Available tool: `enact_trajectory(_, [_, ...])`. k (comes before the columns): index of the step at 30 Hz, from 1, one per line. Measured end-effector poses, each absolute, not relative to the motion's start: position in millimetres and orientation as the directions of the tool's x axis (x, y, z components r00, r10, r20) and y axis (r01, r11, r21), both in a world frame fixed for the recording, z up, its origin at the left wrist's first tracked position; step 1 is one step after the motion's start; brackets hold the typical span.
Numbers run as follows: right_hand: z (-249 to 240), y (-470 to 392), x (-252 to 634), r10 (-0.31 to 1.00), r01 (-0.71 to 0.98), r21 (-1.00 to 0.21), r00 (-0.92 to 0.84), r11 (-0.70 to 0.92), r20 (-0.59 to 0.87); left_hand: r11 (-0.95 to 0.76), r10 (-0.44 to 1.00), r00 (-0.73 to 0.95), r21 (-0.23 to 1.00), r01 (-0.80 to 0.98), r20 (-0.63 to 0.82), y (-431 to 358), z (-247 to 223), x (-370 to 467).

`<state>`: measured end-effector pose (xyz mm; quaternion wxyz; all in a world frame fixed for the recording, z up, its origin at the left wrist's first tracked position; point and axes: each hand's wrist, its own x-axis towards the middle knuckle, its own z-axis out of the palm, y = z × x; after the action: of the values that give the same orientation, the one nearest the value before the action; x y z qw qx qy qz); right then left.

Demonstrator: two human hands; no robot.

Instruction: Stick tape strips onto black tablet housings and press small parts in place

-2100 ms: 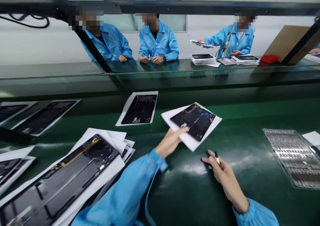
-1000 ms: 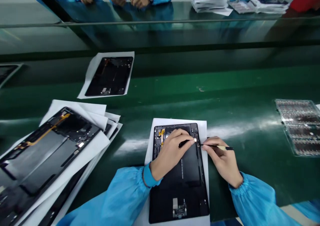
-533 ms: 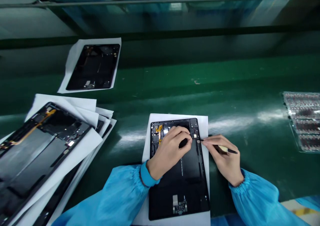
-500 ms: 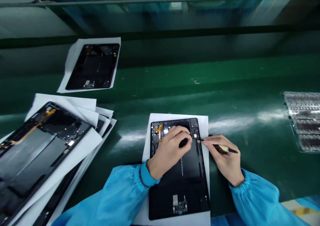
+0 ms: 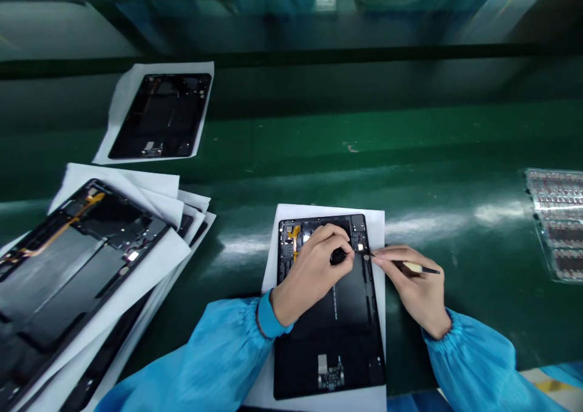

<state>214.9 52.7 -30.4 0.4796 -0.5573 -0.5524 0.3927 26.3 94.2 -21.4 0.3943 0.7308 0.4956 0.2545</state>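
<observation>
On a green tabletop [image 5: 291, 144], the left hand [image 5: 314, 266] pinches, contents unclear, over a tablet [image 5: 310, 357]; the right hand [image 5: 418, 287] grips a tool [image 5: 415, 267].

The most distinct item worn is a flat, bright blue fabric wristband [image 5: 270, 318], wrapped around the wrist of the bare left hand [image 5: 316, 266]. A thin, dark reddish-brown edge shows just beside the wristband, toward the elbow. Adjoining it on that side is a loose, bright blue left sleeve [image 5: 195, 357] of thin, slightly glossy cloth, gathered near the wrist and broadly creased. Well to the right of the wristband, the matching bright blue right sleeve [image 5: 473, 357] puffs out from a finely puckered, gathered cuff [image 5: 439, 330] at the wrist of the bare right hand [image 5: 419, 284].
</observation>
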Motion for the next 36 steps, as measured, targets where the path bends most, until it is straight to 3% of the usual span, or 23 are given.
enact_trajectory(11, [-29.9, 56.4, 218.0, 0.99, 0.299, -0.944, -0.048, 0.139, 0.131, -0.191, 0.919, 0.393, 0.842, 0.504, -0.027, 96.8, -19.4, 25.8])
enact_trajectory(22, [-26.9, 55.6, 228.9, 0.984, 0.248, -0.965, 0.135, 0.082, 0.118, -0.199, 0.927, 0.374, 0.871, 0.45, 0.018, 98.3, -18.6, 27.2])
enact_trajectory(25, [-10.1, 54.4, 219.9, 0.986, 0.293, -0.95, 0.09, 0.105, 0.137, -0.211, 0.95, 0.3, 0.891, 0.402, 0.09, 93.5, 0.4, 12.9])
enact_trajectory(28, [2.4, 56.5, 196.9, 0.982, 0.515, -0.839, -0.153, 0.178, 0.115, -0.198, 0.974, 0.181, 0.897, 0.395, 0.135, 74.8, 21.7, -11.1])
enact_trajectory(31, [0.9, 65.3, 171.1, 0.934, 0.744, -0.603, -0.357, 0.288, 0.005, -0.082, 0.986, 0.163, 0.919, 0.385, 0.02, 45.3, 27.7, -30.2])
enact_trajectory(34, [-7.2, 77.7, 157.6, 0.92, 0.862, -0.403, -0.377, 0.306, -0.107, 0.052, 0.966, 0.217, 0.928, 0.369, -0.14, 17.7, 18.1, -34.4])
enact_trajectory(36, [-6.4, 81.4, 157.7, 0.914, 0.855, -0.409, -0.391, 0.317, -0.109, 0.119, 0.947, 0.241, 0.93, 0.347, -0.211, 5.8, 10.7, -30.3])
